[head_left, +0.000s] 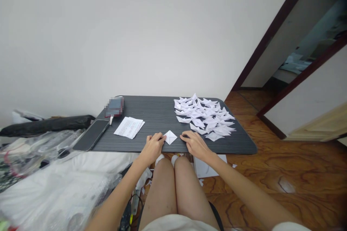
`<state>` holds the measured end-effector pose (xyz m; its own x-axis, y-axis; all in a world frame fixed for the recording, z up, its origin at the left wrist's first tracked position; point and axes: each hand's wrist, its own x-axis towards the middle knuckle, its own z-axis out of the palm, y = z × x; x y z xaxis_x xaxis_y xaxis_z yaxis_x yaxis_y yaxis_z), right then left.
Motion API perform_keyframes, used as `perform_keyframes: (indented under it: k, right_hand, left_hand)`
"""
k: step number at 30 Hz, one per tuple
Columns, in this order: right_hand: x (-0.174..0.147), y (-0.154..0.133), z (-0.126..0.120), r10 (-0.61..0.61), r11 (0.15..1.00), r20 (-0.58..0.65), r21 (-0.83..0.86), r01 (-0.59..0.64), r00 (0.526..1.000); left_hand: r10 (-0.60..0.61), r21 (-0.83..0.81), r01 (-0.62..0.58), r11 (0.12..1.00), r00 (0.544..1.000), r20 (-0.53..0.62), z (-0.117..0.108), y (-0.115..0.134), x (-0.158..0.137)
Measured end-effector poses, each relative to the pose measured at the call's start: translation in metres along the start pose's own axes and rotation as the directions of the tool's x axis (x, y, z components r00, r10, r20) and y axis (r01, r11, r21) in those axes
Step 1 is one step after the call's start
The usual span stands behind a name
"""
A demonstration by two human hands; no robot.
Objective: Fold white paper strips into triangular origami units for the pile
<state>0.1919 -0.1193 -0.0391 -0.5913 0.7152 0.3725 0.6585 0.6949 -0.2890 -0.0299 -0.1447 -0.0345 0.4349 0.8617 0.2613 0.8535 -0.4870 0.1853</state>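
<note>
A small white folded paper (170, 137) lies diamond-shaped near the front edge of the dark table, with crease lines meeting at its middle. At its left corner, the thumb and fingers of my left hand (154, 148) are closed on the paper. My right hand (195, 144) rests on the tabletop just right of the paper, apart from it. Its thumb and forefinger are slightly spread with nothing between them; the other fingers are curled. Beyond my right hand, many folded paper boats (204, 115) sit crowded together.
On the table's left are a stack of printed paper sheets (129, 127), a black phone (92, 135) and a blurred-out item (115, 107). A white wall (162, 36) stands behind the table (151, 112). Plastic-wrapped bundles (62, 184) lie at left; paper scraps are on the wooden floor (271, 173).
</note>
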Motion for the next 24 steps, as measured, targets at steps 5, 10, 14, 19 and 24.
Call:
perform_keyframes:
  k: [5, 10, 14, 19, 24]
  right_hand:
    - [0.008, -0.016, -0.003, -0.072, 0.991, -0.011, 0.11, 0.073, 0.997]
    - [-0.005, -0.028, 0.009, -0.201, 0.974, 0.091, 0.127, 0.189, 0.975]
    - [-0.015, -0.031, 0.012, -0.157, 0.975, 0.046, 0.164, 0.148, 0.986]
    - [0.003, -0.02, 0.007, -0.044, 0.922, -0.026, 0.385, 0.051, 0.999]
    - [0.038, 0.005, 0.012, 0.195, 0.841, 0.11, 0.493, -0.224, 0.975]
  left_hand:
    - [0.089, -0.058, -0.088, 0.994, 0.996, 0.021, -0.009, -0.001, 0.0]
    - [0.176, -0.112, -0.176, 0.978, 0.984, -0.01, -0.003, 0.01, -0.011]
    - [0.16, -0.131, -0.159, 0.978, 0.987, -0.008, 0.007, 0.018, -0.017]
    - [0.112, -0.372, -0.123, 0.92, 0.992, -0.051, 0.004, 0.013, 0.002]
    - [-0.116, -0.466, 0.124, 0.876, 0.992, 0.046, 0.007, 0.001, 0.04]
